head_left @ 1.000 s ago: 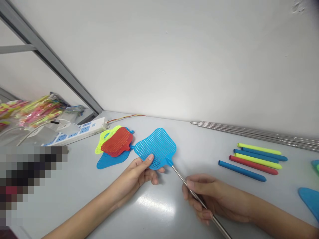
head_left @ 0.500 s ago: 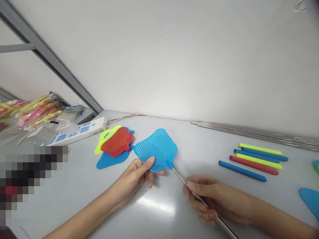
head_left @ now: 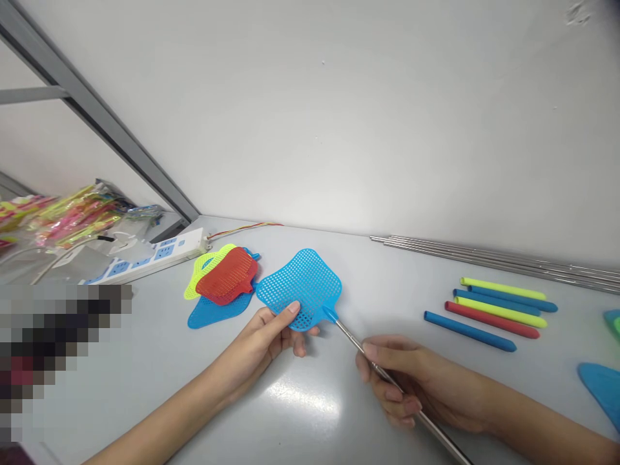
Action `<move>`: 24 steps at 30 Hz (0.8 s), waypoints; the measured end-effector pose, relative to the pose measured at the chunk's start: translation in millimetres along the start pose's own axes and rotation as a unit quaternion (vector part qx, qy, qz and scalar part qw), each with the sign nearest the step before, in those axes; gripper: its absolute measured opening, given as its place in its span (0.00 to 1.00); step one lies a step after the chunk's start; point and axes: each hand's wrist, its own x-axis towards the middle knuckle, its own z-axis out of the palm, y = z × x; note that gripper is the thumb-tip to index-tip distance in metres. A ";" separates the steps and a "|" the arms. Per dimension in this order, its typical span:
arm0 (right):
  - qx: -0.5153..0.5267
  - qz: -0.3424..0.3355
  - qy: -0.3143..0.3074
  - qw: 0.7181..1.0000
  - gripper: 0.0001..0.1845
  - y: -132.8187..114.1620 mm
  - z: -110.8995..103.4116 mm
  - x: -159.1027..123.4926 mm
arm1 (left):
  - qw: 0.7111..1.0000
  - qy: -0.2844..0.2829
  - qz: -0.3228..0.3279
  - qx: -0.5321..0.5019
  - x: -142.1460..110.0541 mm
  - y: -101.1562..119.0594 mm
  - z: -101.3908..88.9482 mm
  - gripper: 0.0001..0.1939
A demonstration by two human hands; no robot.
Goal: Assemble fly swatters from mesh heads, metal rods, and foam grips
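My left hand (head_left: pixel 271 336) pinches the lower edge of a blue mesh fly swatter head (head_left: pixel 303 284), thumb on top and fingers beneath. A thin metal telescopic rod (head_left: pixel 349 334) meets the neck of that head; how deep it sits inside I cannot tell. My right hand (head_left: pixel 402 381) is closed around the rod, whose near end runs out of view at the bottom. Left of the held head lies a loose pile of swatter heads: a red one (head_left: pixel 227 276) on top, a yellow one (head_left: pixel 196 278) and a blue one (head_left: pixel 217 313) partly under it.
Yellow, red and blue plastic handle tubes (head_left: pixel 491 320) lie at the right. Metal rods (head_left: pixel 460 253) rest along the wall. A white power strip (head_left: pixel 165 253) and bagged colourful goods (head_left: pixel 77 216) are at the left. Another blue piece (head_left: pixel 600 387) shows at the right edge.
The held blue swatter head has shifted slightly left with the rod. Both hands keep their grip.
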 end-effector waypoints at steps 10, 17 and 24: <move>0.002 0.003 0.000 1.000 0.14 -0.2 0.5 -2.4 | 1.000 0.000 -0.002 0.001 -0.2 -2.6 -1.0 0.13; -0.003 0.006 0.000 1.000 0.14 1.0 -0.2 -2.3 | 1.000 0.008 0.000 0.000 0.1 -2.0 0.2 0.10; -0.001 0.005 -0.007 1.000 0.14 0.4 -1.8 -1.4 | 1.000 0.002 -0.010 -0.002 -0.6 -0.9 0.0 0.12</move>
